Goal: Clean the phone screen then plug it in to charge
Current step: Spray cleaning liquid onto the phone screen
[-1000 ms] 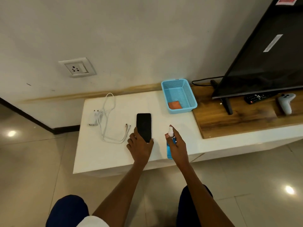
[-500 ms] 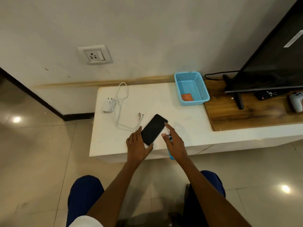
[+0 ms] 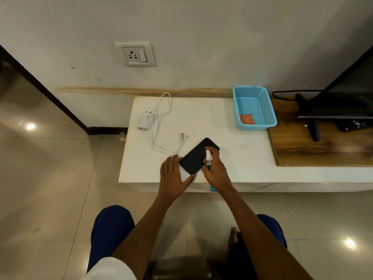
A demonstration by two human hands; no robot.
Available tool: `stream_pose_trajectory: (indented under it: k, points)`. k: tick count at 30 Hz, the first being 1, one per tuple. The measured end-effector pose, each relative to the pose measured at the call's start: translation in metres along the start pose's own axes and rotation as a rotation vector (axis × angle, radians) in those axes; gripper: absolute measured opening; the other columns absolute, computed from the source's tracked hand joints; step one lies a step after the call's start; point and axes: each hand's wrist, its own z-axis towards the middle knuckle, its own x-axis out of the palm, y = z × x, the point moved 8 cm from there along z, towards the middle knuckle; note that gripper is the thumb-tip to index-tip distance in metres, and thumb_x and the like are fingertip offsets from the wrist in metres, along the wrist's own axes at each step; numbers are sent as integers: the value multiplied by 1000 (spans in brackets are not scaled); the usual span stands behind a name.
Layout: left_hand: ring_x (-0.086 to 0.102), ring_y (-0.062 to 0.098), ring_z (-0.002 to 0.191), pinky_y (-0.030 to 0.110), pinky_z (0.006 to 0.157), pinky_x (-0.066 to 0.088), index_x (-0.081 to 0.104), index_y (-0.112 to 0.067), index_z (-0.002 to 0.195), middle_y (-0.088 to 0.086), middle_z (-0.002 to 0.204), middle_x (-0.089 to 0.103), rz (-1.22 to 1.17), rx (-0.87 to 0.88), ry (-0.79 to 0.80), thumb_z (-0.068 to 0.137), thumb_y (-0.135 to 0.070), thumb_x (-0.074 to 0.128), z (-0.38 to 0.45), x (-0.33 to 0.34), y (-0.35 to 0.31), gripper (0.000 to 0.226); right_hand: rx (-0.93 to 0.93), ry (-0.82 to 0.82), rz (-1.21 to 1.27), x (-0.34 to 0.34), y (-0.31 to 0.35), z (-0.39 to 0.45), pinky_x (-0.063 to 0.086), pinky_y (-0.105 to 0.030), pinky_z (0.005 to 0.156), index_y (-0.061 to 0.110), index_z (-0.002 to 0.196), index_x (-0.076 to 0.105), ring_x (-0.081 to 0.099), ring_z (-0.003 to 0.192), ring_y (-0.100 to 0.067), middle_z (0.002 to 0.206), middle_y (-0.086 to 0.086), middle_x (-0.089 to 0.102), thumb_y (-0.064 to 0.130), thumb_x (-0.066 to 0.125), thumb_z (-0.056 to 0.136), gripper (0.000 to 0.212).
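A black phone (image 3: 194,156) is tilted screen-up over the front of the white table (image 3: 232,150). My left hand (image 3: 174,177) holds its near end. My right hand (image 3: 216,170) grips a small spray bottle (image 3: 209,157) with a white nozzle, held right over the screen; its blue base peeks out below my wrist. A white charger plug (image 3: 145,123) and its coiled white cable (image 3: 161,126) lie to the left on the table. An orange cloth (image 3: 246,119) sits inside a blue basket (image 3: 269,110). A wall socket (image 3: 134,54) is above the table.
A TV (image 3: 347,93) on a stand and a black remote (image 3: 354,125) occupy the wooden shelf (image 3: 314,150) at the right. Tiled floor surrounds the low table; my knees are below.
The phone went from lying flat on the table to being lifted and angled in my left hand. My right hand brought the spray bottle over the screen. The view shifted left.
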Motion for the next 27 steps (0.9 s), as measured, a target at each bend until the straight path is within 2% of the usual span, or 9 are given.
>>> stream_pose_trajectory:
  k: [3, 8, 11, 16, 27]
  points:
    - [38, 25, 138, 39, 117, 25, 45, -12, 140, 6, 147, 45, 24, -9, -20, 81, -68, 60, -1, 0, 0, 83, -61, -25, -1, -5, 6, 1, 49, -27, 96, 40, 145, 27, 60, 107, -7, 137, 12, 52, 23, 59, 96, 61]
    - [40, 26, 137, 39, 116, 26, 46, -11, 140, 7, 146, 46, 41, -14, -32, 81, -69, 59, -1, -1, 0, 84, -69, 21, -154, -4, 8, 1, 51, -39, 100, 35, 148, 28, 61, 118, -22, 146, 1, 50, 35, 54, 99, 56]
    - [37, 26, 139, 38, 117, 23, 45, -12, 141, 7, 148, 44, 62, -19, -22, 82, -70, 57, -1, 1, 1, 83, -93, 86, -313, 4, 10, 2, 52, -39, 94, 31, 148, 29, 63, 115, -25, 145, -2, 51, 33, 53, 99, 55]
    - [37, 25, 139, 39, 118, 24, 44, -13, 141, 6, 149, 43, 85, -10, -32, 83, -71, 54, 0, 2, 1, 83, -113, 85, -417, 4, 8, 5, 55, -35, 82, 27, 146, 30, 69, 94, -23, 130, -5, 62, 29, 52, 99, 51]
    - [37, 24, 140, 40, 119, 23, 45, -14, 141, 5, 149, 43, 93, -24, -31, 82, -70, 55, 1, 6, 2, 82, -72, 69, -472, 3, 9, 9, 55, -36, 86, 21, 144, 34, 69, 98, -26, 132, -8, 61, 29, 50, 101, 46]
